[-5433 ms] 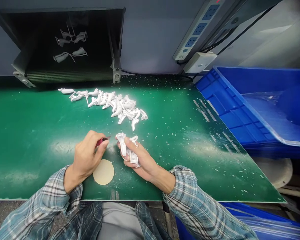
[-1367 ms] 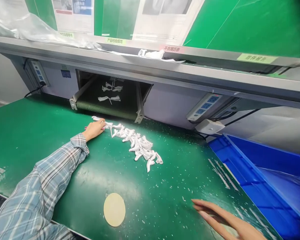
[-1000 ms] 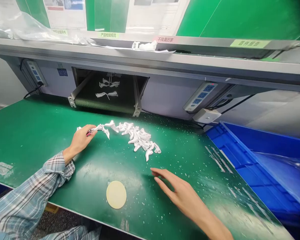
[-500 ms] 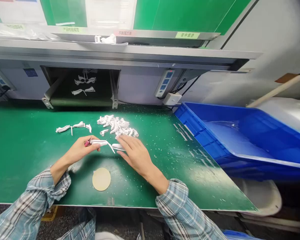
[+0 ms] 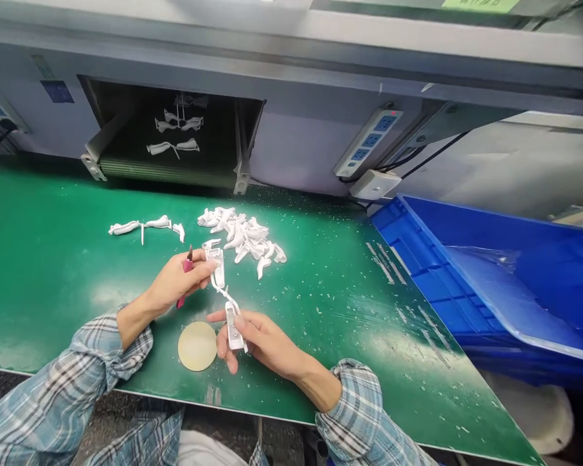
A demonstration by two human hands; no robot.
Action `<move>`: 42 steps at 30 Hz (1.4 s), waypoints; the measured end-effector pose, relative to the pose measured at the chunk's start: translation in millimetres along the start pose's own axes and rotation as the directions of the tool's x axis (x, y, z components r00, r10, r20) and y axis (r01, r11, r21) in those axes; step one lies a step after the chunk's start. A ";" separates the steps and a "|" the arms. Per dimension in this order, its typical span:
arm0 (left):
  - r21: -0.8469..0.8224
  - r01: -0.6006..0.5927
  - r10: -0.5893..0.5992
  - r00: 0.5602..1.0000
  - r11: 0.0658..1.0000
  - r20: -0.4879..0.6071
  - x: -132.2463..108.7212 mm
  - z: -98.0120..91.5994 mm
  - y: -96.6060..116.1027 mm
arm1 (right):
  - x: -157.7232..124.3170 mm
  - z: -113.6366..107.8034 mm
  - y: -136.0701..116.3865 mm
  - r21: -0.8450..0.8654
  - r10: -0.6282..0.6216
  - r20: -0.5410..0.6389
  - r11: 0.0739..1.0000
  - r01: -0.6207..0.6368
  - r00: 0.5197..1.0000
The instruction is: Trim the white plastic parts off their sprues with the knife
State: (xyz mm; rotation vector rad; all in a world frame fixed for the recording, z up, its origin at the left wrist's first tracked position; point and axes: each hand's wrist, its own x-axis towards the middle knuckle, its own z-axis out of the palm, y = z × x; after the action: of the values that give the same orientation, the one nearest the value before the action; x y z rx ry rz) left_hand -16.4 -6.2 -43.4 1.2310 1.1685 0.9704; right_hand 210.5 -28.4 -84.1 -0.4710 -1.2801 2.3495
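Note:
Both hands hold one white moulded plastic part (image 5: 216,274), two hollow pieces joined by a thin sprue. My left hand (image 5: 188,273) pinches its upper piece and also keeps a pink-handled knife (image 5: 188,266) with a dark blade tucked in the fingers. Lower down, my right hand (image 5: 260,340) grips the other piece between thumb and fingers, its hollow side facing up. Just beyond the hands lies a pile of loose white plastic pieces (image 5: 245,233). To the left, another white part on its sprue (image 5: 142,224) rests on the green table (image 5: 53,272).
A round beige disc (image 5: 197,347) lies near the table's front edge. At the back, a conveyor belt (image 5: 170,169) carries several white parts out of an opening. A power strip (image 5: 369,141) is on the back wall, and a big blue bin (image 5: 447,285) stands at the right.
The part has swung from roughly level to steeply slanted, with its hollow side now up. My right hand has moved down towards me and closed on the lower piece. The view has tilted down.

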 end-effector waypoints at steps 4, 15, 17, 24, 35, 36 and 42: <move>-0.022 0.044 -0.044 0.999 0.999 -0.025 -0.9 0.9 -2.4 | -0.5 -0.2 1.2 0.109 0.004 0.021 0.994 -0.007 1.000; -0.054 0.023 -0.025 0.999 0.998 -0.043 -2.5 1.8 -3.7 | 0.7 2.3 -3.3 0.268 0.070 0.009 0.961 -0.070 0.997; -0.057 0.021 -0.023 0.999 0.998 -0.036 -2.6 1.6 -5.2 | 1.3 3.4 -3.5 0.314 0.075 0.010 0.946 -0.074 0.997; -0.118 0.035 -0.037 0.999 0.992 -0.017 -4.3 8.0 -9.9 | 5.2 6.2 4.3 0.049 -0.010 -0.199 0.999 0.020 0.980; -0.101 0.011 -0.009 1.000 0.995 0.019 -2.8 11.9 -14.4 | 5.6 15.0 1.8 -0.153 0.007 -0.332 0.986 -0.062 0.943; -0.105 0.013 -0.011 1.000 0.994 0.022 -2.9 10.7 -15.0 | 4.6 14.4 0.6 -0.158 -0.005 -0.301 0.986 -0.045 0.954; -0.190 0.078 -0.067 0.996 0.979 0.065 -2.2 6.0 -15.0 | 1.0 11.6 -0.4 -0.090 -0.005 -0.227 0.996 -0.016 0.974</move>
State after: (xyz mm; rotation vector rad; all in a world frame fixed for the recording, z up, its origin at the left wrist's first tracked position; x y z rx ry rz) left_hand -11.6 -11.1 -58.3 1.0487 1.0408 0.9630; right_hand 204.2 -36.0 -77.8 -0.7501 -1.2820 2.1738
